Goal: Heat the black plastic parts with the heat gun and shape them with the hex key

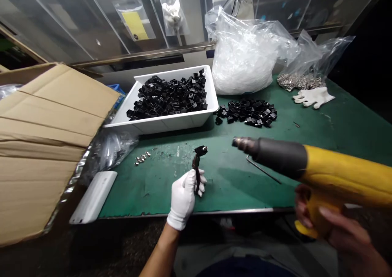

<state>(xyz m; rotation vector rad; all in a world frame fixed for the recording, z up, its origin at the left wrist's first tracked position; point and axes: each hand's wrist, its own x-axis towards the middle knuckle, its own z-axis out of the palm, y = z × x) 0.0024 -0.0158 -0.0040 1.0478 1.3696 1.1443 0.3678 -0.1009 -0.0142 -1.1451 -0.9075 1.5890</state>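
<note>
In a white glove, my left hand point(185, 193) is closed around the dark handle of a small tool point(196, 164). A small black plastic part point(201, 150) sits at the tool's upper end, above the green table. My bare right hand point(337, 224) grips a yellow heat gun point(346, 173) by its handle. The gun's metal nozzle point(245, 144) points left toward the black part, with a gap between them. Several small metal fittings point(142, 158) lie on the table to the left of my gloved hand.
A white tray point(159, 124) of black parts stands at the back, with a pile of black parts point(248, 112) beside it. A hex key point(263, 170) lies under the nozzle. Clear bags point(245, 60), a white glove point(314, 97) and a cardboard box point(45, 146) surround the work area.
</note>
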